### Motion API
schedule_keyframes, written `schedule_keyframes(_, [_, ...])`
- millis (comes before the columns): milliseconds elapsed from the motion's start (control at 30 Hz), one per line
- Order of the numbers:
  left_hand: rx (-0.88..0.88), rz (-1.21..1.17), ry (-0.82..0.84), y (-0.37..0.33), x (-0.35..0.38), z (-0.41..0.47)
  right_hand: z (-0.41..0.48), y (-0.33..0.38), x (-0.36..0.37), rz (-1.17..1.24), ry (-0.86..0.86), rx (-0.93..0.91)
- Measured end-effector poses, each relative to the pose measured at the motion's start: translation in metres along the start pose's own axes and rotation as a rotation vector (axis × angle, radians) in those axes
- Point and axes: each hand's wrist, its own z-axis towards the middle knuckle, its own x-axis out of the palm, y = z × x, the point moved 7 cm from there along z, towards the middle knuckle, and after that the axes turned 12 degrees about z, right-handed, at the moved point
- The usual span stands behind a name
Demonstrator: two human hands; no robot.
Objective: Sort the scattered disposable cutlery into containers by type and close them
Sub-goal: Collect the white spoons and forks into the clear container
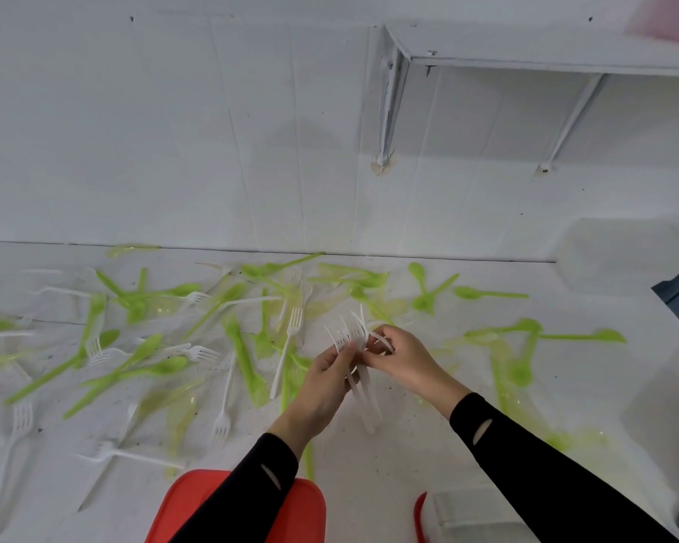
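The bundle of white forks (354,335) was held up just above the bench (467,386), in the middle of the scatter, with its long axis running away from the person: tines fanned out at the far end, handles pointed back toward the body and blurred at their tips. The bundle was gripped round its necks by the left hand (326,382), fingers curled about it, and pinched from the other side, just below the tines, by the right hand (404,358). The two hands were seen all but touching across the forks. A loose white fork (287,352) was left lying just beside the left hand, roughly parallel to the bundle, tines far; it was judged the nearest pick, and the left hand the nearer one for it. Green spoons (487,293) and more white forks were spread to both sides and toward the wall. Back near the body, a red lid (197,499) was seen under the left forearm, and a red-edged container (459,511) beside the right forearm; its contents could not be made out. For a drop, the bundle would have to be drawn handle-first toward the body.
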Motion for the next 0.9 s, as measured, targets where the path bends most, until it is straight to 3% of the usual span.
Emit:
schedule_keyframes(100, [-0.033, -0.169, 0.010, 0.000, 0.004, 0.000, -0.001, 0.007, -0.002, -0.001, -0.028, -0.041])
schedule_keyframes(367, [-0.041, -0.066, 0.027, 0.002, 0.002, 0.000, -0.006, 0.012, -0.001, -0.076, -0.009, -0.083])
schedule_keyframes(633, [-0.065, -0.366, -0.162, 0.009, -0.016, 0.007, -0.010, 0.002, 0.001, 0.211, 0.058, 0.201])
schedule_keyframes(800, [-0.151, -0.208, -0.240, 0.018, -0.027, 0.011, -0.016, 0.010, 0.006, 0.323, 0.135, 0.263])
schedule_keyframes(900, [-0.199, -0.194, -0.104, 0.018, -0.018, 0.012, -0.020, 0.010, 0.010, 0.279, 0.170, 0.282])
